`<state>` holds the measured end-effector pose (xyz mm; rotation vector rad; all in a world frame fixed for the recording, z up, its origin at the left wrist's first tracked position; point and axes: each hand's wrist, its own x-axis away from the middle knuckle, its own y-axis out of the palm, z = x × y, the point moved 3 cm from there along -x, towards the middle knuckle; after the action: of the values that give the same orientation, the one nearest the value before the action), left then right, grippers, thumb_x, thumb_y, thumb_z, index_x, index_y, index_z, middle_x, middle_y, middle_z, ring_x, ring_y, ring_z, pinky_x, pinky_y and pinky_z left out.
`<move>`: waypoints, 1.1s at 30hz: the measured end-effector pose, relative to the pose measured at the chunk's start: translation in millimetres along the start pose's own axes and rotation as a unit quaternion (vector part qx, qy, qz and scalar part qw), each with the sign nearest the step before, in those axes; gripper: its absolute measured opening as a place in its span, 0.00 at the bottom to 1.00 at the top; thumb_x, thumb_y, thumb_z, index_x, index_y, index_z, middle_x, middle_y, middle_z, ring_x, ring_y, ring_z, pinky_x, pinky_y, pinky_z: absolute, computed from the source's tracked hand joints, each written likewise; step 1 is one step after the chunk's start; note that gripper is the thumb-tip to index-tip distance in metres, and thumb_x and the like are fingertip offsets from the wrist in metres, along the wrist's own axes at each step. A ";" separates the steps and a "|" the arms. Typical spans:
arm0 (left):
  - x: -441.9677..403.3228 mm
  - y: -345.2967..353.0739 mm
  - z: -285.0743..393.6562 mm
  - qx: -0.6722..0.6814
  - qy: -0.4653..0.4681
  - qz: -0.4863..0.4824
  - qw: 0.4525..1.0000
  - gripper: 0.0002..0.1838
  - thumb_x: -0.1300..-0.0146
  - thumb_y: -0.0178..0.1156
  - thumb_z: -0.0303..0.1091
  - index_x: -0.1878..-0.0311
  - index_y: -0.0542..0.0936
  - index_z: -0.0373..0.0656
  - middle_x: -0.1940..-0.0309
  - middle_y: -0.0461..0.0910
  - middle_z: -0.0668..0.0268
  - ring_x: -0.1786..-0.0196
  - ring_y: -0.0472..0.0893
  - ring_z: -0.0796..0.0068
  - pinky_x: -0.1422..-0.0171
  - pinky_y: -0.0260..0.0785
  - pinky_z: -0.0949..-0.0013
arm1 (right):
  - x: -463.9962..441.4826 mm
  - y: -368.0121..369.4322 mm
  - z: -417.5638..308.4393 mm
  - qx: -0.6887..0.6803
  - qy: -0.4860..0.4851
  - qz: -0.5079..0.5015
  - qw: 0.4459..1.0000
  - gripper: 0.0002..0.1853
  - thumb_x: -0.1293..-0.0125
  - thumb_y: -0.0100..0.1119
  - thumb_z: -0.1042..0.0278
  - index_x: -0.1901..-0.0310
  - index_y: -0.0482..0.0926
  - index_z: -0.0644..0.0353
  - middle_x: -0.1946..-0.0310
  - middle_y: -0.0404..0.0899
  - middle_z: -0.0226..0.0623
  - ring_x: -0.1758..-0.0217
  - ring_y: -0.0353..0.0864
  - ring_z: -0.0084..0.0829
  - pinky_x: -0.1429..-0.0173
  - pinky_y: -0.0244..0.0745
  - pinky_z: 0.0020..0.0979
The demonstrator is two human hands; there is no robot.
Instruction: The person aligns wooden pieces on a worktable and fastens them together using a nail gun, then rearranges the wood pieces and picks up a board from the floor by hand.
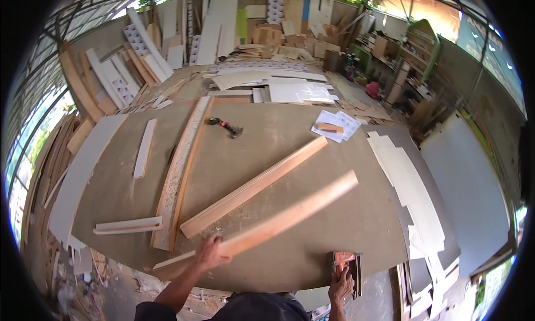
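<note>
My left hand [210, 253] is closed around a long wooden board [290, 214] near its lower left end. The board slants up to the right over the worktable [251, 131], its far end a little blurred. At the table's front right edge, my right hand [341, 287] grips the handle of an orange and black nail gun [344, 260]. A second long wooden piece [253, 187] lies at a slant just beyond the held board. Left of it rests a long board with a speckled face [183, 170].
A hammer [226, 127] lies toward the back of the table. Paper sheets [337, 124] carry a small wood block [331, 129] at the back right. Two short white strips [145, 148] are on the left. White panels [409, 182] line the right side; stacked boards [273, 81] stand beyond.
</note>
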<state>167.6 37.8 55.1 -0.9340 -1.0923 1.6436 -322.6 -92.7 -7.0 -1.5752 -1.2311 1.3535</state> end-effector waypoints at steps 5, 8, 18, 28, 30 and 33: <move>-85.2 -38.1 -47.9 0.027 -0.115 -0.040 0.992 0.43 0.58 0.76 0.55 0.41 0.77 0.36 0.42 0.72 0.51 0.35 0.71 0.51 0.30 0.65 0.48 | 6.2 9.7 -6.6 0.014 0.025 0.019 0.999 0.35 0.37 0.67 0.52 0.32 0.71 0.59 0.59 0.77 0.42 0.56 0.76 0.44 0.51 0.68 0.45; -128.4 -3.6 -92.9 0.023 -0.123 -0.048 0.991 0.48 0.58 0.77 0.59 0.38 0.76 0.33 0.35 0.69 0.46 0.30 0.68 0.48 0.25 0.60 0.48 | 8.9 11.2 -9.0 0.027 0.054 0.015 0.998 0.35 0.37 0.67 0.53 0.31 0.71 0.57 0.58 0.76 0.41 0.53 0.75 0.43 0.49 0.67 0.46; -212.1 35.1 -103.1 -0.016 -0.107 -0.166 0.980 0.55 0.59 0.77 0.63 0.35 0.72 0.32 0.32 0.69 0.44 0.29 0.69 0.49 0.23 0.61 0.52 | 13.9 5.6 -23.9 0.020 0.115 0.018 0.993 0.34 0.35 0.66 0.53 0.29 0.70 0.53 0.53 0.73 0.40 0.45 0.73 0.43 0.43 0.64 0.46; -224.0 52.6 -110.8 0.006 -0.116 -0.221 0.968 0.65 0.61 0.78 0.65 0.28 0.63 0.28 0.30 0.68 0.42 0.27 0.68 0.49 0.24 0.63 0.54 | 15.3 9.0 -30.3 0.024 0.139 0.046 0.989 0.34 0.36 0.67 0.56 0.30 0.71 0.56 0.54 0.72 0.41 0.46 0.71 0.43 0.41 0.63 0.45; -224.3 56.7 -109.8 0.030 -0.113 -0.248 0.962 0.68 0.59 0.77 0.66 0.26 0.57 0.26 0.28 0.64 0.39 0.25 0.66 0.48 0.22 0.61 0.53 | 14.5 9.1 -29.7 0.013 0.154 0.022 0.988 0.35 0.38 0.68 0.56 0.29 0.70 0.52 0.52 0.73 0.41 0.43 0.71 0.44 0.41 0.63 0.46; -210.8 71.9 -100.7 0.051 -0.116 -0.220 0.967 0.68 0.56 0.76 0.66 0.24 0.53 0.28 0.28 0.62 0.37 0.25 0.65 0.44 0.22 0.59 0.52 | 14.7 7.4 -28.2 -0.001 0.157 0.030 0.987 0.35 0.39 0.70 0.56 0.30 0.71 0.50 0.50 0.73 0.40 0.41 0.71 0.44 0.40 0.63 0.46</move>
<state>300.3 -151.7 -24.1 -0.3978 -1.2529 1.4410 -293.5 -78.9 -12.7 -1.7598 -1.0004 1.0878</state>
